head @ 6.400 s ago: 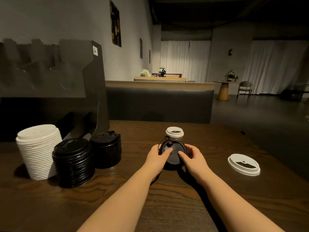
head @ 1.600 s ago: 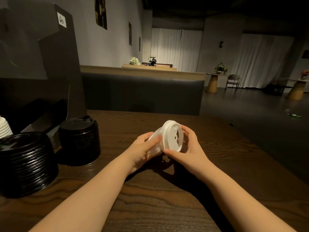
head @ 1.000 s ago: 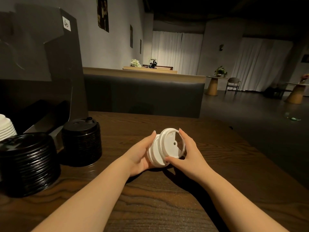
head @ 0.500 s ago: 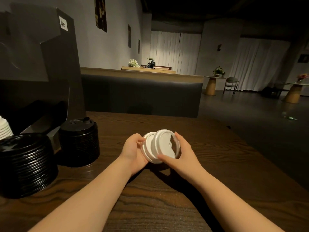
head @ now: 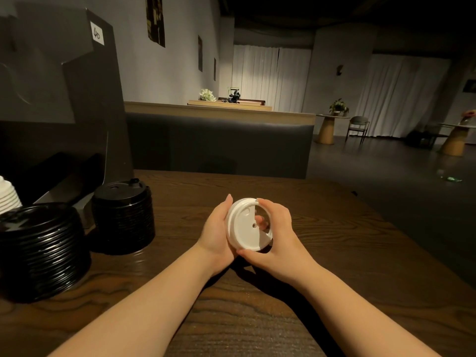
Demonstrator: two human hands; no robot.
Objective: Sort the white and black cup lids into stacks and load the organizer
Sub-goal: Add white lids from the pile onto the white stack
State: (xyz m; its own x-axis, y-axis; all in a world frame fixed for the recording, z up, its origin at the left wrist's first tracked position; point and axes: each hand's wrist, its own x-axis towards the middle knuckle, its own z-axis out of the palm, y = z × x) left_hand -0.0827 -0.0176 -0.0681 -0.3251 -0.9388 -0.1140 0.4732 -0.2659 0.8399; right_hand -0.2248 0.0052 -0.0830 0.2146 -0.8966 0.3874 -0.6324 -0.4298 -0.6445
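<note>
- At the far left edge, a stack of white ribbed plastic cup lids (head: 9,195) shows only in part, standing on the dark wood-grain desk (head: 334,253).
- Just beside it, nearer the camera, a stack of glossy black plastic cup lids (head: 41,248) stands on the desk; a second, smaller stack of black lids (head: 123,215) stands to its right and further back, close by but apart.
- Behind these stacks rises the tall dark grey board organizer (head: 85,99), with a small white label near its top corner. What lies in its compartments cannot be told, as they are in shadow.
- The left hand (head: 219,230) reaches in over the desk's middle with its bare forearm; its fingers lie fairly straight behind the white lids, cupping their far side.
- Between the hands, held above the desk and tilted on edge, are the round white plastic cup lids (head: 247,226), nested together; the facing one shows a small hole and a crescent rim.
- The right hand (head: 278,235) curls round the lids' right edge, thumb under the lower rim, fingers over the top: a closed grip on them.
</note>
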